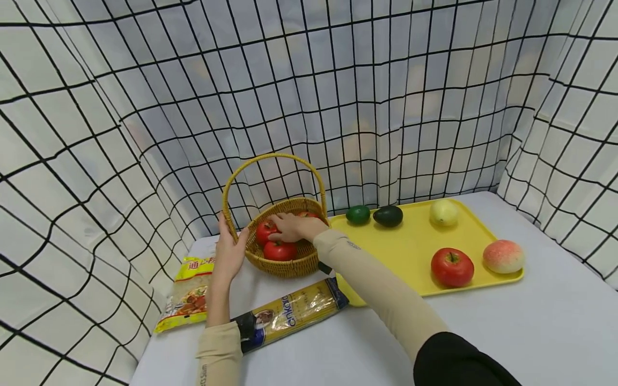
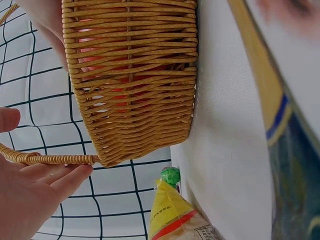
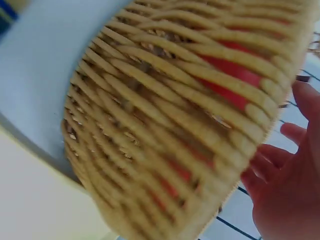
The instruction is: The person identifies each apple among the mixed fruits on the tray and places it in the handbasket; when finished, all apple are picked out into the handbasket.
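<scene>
basket [image 1: 289, 270] near table's [image 1: 309, 359] far-left corner | left hand [image 1: 230, 254] loosely round handle [image 1: 276, 155] | right hand [image 1: 291, 227] at red fruit [image 1: 280, 251] inside, grip can't be told | best: steady basket, press lightly

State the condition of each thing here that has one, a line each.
Basket: upright, handle raised, partly filled.
Red fruits inside: whole where visible.
Yellow tray: flat, partly loaded.
Tray fruit: whole where visible.
Pasta packet: lying flat, seal unclear.
Yellow bag: lying down, seal unclear.
Left hand: touching the handle.
Right hand: inside the basket, grip unclear.
</scene>
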Action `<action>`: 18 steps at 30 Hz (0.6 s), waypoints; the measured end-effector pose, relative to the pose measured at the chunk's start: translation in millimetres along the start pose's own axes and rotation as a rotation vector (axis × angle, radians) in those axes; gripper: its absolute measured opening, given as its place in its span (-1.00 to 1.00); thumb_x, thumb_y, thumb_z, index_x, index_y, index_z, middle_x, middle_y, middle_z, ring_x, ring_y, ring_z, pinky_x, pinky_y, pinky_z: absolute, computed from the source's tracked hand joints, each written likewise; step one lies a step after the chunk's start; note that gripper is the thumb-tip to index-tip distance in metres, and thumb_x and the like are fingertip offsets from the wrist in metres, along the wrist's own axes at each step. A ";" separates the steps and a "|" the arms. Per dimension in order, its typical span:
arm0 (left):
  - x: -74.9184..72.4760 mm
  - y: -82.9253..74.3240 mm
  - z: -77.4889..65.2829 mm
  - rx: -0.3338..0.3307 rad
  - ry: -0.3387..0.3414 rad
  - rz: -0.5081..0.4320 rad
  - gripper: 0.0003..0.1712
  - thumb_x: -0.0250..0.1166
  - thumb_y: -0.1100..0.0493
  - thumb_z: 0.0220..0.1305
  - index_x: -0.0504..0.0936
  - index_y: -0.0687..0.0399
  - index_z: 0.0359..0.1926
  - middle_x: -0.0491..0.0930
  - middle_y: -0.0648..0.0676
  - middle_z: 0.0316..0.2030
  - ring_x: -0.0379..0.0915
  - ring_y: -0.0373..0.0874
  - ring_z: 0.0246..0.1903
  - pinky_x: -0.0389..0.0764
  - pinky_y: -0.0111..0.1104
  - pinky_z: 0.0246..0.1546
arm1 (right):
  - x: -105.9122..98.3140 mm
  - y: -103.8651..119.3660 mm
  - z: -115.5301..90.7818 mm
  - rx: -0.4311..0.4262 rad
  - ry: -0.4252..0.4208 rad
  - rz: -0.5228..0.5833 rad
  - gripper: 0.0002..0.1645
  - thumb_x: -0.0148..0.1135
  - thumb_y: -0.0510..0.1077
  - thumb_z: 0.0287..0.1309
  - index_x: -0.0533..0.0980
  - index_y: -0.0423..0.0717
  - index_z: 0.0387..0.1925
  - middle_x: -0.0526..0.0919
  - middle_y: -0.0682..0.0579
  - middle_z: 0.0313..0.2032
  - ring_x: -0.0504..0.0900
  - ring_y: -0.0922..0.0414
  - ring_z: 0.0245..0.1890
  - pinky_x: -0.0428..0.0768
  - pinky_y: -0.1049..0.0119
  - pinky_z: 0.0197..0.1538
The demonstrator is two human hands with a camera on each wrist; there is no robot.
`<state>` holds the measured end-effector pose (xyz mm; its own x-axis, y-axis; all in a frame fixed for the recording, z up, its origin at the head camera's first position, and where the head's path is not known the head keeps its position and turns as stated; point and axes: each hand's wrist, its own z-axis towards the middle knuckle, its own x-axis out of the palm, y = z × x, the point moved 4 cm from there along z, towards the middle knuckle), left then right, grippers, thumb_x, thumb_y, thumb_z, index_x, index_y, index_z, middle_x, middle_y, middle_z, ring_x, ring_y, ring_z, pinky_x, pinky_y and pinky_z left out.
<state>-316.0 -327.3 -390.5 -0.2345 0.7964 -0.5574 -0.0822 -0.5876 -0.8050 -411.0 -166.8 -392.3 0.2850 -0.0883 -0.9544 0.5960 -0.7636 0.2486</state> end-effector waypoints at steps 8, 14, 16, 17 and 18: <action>-2.5 -0.9 0.9 0.010 0.002 0.011 0.00 -0.06 -0.13 0.61 -0.64 -0.22 0.61 -0.26 0.29 0.65 -0.19 0.29 0.62 -0.02 0.21 0.57 | 3.1 -11.3 -61.8 -0.115 -0.113 0.071 -0.22 -0.08 0.18 0.58 0.04 -0.02 0.62 0.02 -0.15 0.64 -0.01 -0.10 0.66 0.05 -0.05 0.65; -1.3 -1.3 -0.3 0.002 0.016 0.006 0.01 -0.07 -0.16 0.60 -0.66 -0.21 0.60 -0.30 0.27 0.65 -0.22 0.30 0.62 -0.08 0.22 0.58 | 6.8 -38.4 -134.0 -0.085 -0.211 0.077 -0.16 0.01 0.18 0.54 0.01 -0.03 0.63 -0.07 -0.20 0.65 -0.10 -0.16 0.67 -0.05 -0.15 0.65; -0.7 -0.5 -1.0 0.001 0.018 0.010 0.01 -0.07 -0.18 0.60 -0.67 -0.20 0.59 -0.30 0.29 0.65 -0.22 0.32 0.61 -0.07 0.23 0.57 | 7.2 -58.9 -158.4 -0.023 -0.243 0.094 -0.13 0.03 0.17 0.53 -0.01 -0.06 0.64 -0.10 -0.24 0.64 -0.13 -0.21 0.66 -0.06 -0.19 0.64; -0.3 0.2 -1.2 0.003 0.017 0.011 0.01 -0.08 -0.19 0.60 -0.67 -0.20 0.59 -0.30 0.30 0.64 -0.20 0.33 0.61 -0.04 0.23 0.56 | 7.1 -70.2 -170.1 0.016 -0.253 0.101 -0.12 0.04 0.15 0.53 -0.02 -0.08 0.64 -0.11 -0.26 0.64 -0.14 -0.23 0.66 -0.08 -0.21 0.64; 0.0 0.9 -1.2 0.006 0.012 0.009 0.01 -0.07 -0.18 0.60 -0.66 -0.20 0.60 -0.29 0.31 0.64 -0.20 0.33 0.61 -0.03 0.23 0.56 | 7.0 -82.2 -180.7 0.063 -0.255 0.102 -0.11 0.05 0.15 0.52 -0.03 -0.10 0.64 -0.11 -0.28 0.64 -0.14 -0.26 0.65 -0.08 -0.24 0.63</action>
<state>-314.9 -327.6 -391.4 -0.2239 0.7927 -0.5669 -0.0858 -0.5955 -0.7988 -322.3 10.9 -389.6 0.1382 -0.3182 -0.9379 0.5237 -0.7802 0.3419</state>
